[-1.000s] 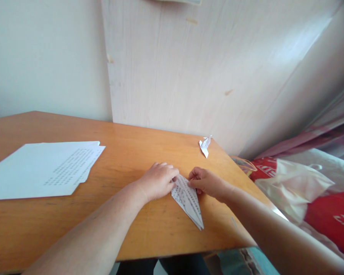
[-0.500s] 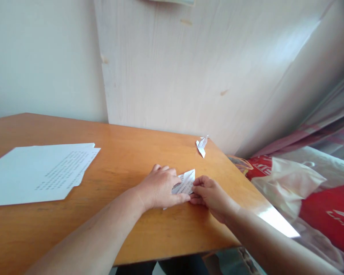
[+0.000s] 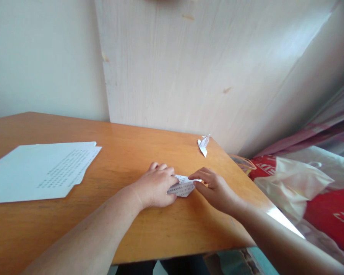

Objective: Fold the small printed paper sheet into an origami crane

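A small folded piece of printed paper lies on the orange wooden table between my hands. My left hand rests on its left part, fingers curled and pressing down on the fold. My right hand sits at its right edge, with the index finger and thumb pinched on the paper's upper right corner. Most of the paper's left half is hidden under my left fingers.
A stack of white printed sheets lies at the table's left. A small folded paper figure stands near the far right corner. A pale wooden board leans behind the table. Red and clear plastic bags lie to the right.
The long pointed paper shape has been folded up into a short piece. My right hand moved from its far tip down, then back up onto the fold; my left hand stayed pressing.
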Motion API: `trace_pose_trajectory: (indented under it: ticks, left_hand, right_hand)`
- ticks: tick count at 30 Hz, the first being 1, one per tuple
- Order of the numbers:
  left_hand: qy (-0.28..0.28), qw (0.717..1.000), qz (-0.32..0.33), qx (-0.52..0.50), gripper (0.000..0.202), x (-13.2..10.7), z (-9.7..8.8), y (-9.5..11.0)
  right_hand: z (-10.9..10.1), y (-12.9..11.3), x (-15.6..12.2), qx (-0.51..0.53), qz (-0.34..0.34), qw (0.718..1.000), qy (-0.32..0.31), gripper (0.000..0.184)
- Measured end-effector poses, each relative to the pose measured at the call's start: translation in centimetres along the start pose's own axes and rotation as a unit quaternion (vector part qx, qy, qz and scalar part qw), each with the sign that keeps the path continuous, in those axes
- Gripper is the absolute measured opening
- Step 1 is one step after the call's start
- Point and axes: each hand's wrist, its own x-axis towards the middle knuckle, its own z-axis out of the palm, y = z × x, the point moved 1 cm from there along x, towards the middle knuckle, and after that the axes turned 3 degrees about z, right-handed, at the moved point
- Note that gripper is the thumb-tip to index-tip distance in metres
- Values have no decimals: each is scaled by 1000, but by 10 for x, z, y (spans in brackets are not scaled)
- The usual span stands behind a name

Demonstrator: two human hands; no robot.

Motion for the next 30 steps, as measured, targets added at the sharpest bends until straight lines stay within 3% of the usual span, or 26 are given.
trace_pose_trajectory:
  ticks: [4,8,18,22,25,30]
  left_hand:
    - [1,1000,-3,-3,23,-1,-1,-1]
    - [-3,1000,-7,-14,18,-1,-4,1]
    - [-32,997,-24,-66,12,-2,-2,10]
    - [-41,996,-36,-64,19,-1,-5,16]
    - [-33,997,-44,-52,28,2,-2,16]
    - [-10,998,-43,-49,18,4,7,11]
  right_hand:
    - [0,-3,11,-67,-93,990,-78,27]
    - [1,-9,15,-88,-122,979,-139,26]
    - [-9,-4,21,-16,-106,982,-153,18]
    - [-5,-4,18,12,-139,979,-149,24]
    - [-1,-4,15,13,-164,973,-162,28]
    - [0,-2,13,20,-160,972,-170,33]
